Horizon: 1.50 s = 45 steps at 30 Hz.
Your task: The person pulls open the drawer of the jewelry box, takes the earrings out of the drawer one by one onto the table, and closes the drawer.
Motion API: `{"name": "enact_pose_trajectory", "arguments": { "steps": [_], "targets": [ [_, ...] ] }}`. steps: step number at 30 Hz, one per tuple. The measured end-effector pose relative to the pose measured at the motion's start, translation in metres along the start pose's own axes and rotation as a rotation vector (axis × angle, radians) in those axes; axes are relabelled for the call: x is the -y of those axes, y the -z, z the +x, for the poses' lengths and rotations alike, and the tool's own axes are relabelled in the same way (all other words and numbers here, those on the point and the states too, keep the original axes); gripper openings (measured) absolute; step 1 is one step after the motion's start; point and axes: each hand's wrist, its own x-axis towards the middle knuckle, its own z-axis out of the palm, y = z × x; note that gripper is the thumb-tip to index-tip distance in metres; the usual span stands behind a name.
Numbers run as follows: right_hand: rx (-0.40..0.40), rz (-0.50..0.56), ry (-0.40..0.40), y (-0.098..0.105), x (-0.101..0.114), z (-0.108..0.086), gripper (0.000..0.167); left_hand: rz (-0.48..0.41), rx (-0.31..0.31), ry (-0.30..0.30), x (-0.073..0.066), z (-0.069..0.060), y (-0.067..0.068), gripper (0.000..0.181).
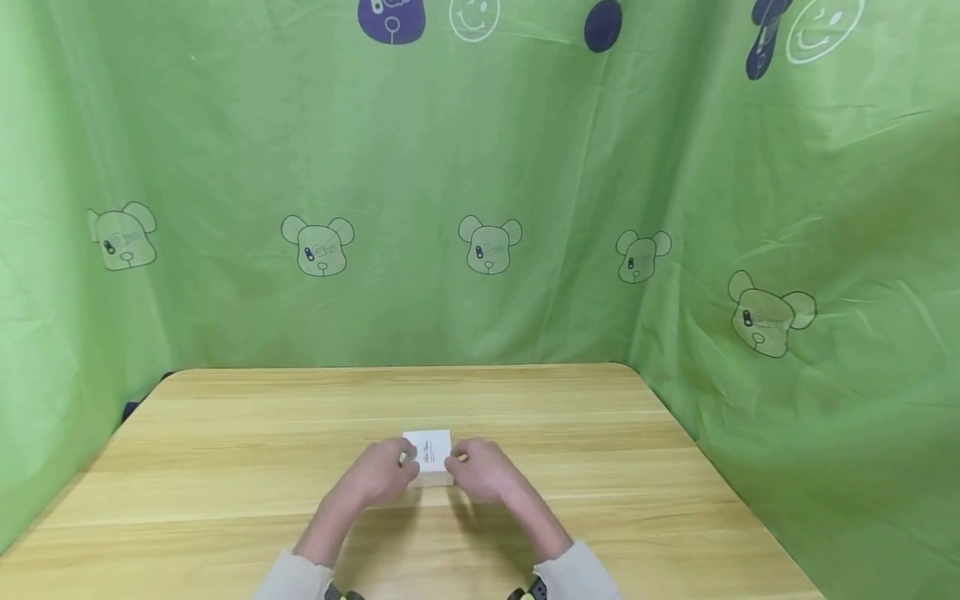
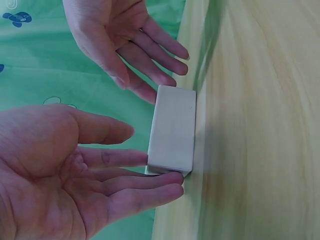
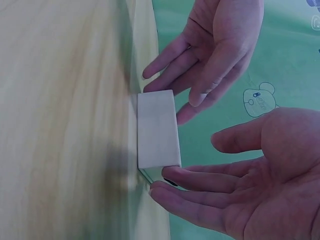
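Observation:
A small white box (image 1: pixel 432 448) with dark printed lettering on its top sits on the wooden table (image 1: pixel 225 467), between the two hands. My left hand (image 1: pixel 381 472) is at its left side. In the left wrist view that hand's fingertips touch the end of the box (image 2: pixel 173 131), fingers mostly straight and thumb held apart from it. Against the opposite side lies my right hand (image 1: pixel 483 472). Its fingers are extended too, with fingertips at the end of the box (image 3: pixel 158 130) in the right wrist view. Neither hand wraps round the box.
Green curtains (image 1: pixel 405 308) printed with bear heads hang behind the table and along both sides. The table's far edge runs just in front of the back curtain. White sleeves (image 1: pixel 577 573) cover both forearms near the bottom of the head view.

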Motion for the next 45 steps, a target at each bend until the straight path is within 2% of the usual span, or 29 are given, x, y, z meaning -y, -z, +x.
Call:
{"name": "enact_pose_trajectory", "arguments": {
  "steps": [6,18,29,33,38,45],
  "targets": [
    [0.022,0.029,-0.016,0.005,0.001,-0.003,0.035,0.022,0.011,-0.019,-0.001,-0.001,0.002,0.033],
    [0.043,0.039,-0.022,0.008,0.002,-0.004,0.035,0.040,0.031,-0.013,-0.005,-0.003,0.004,0.030],
    [0.042,0.040,0.004,0.011,-0.003,-0.003,0.030,0.034,0.042,0.000,-0.010,-0.005,0.004,0.034],
    [0.027,0.025,0.022,0.012,-0.004,-0.003,0.027,0.003,0.014,0.011,-0.012,-0.005,0.000,0.043],
    [-0.006,0.005,-0.001,0.010,-0.006,-0.001,0.028,-0.024,-0.019,0.013,-0.012,-0.002,-0.010,0.063],
    [-0.047,-0.003,-0.018,0.004,-0.011,0.003,0.045,-0.028,0.000,0.010,-0.010,0.002,-0.020,0.069]
  ]
}}
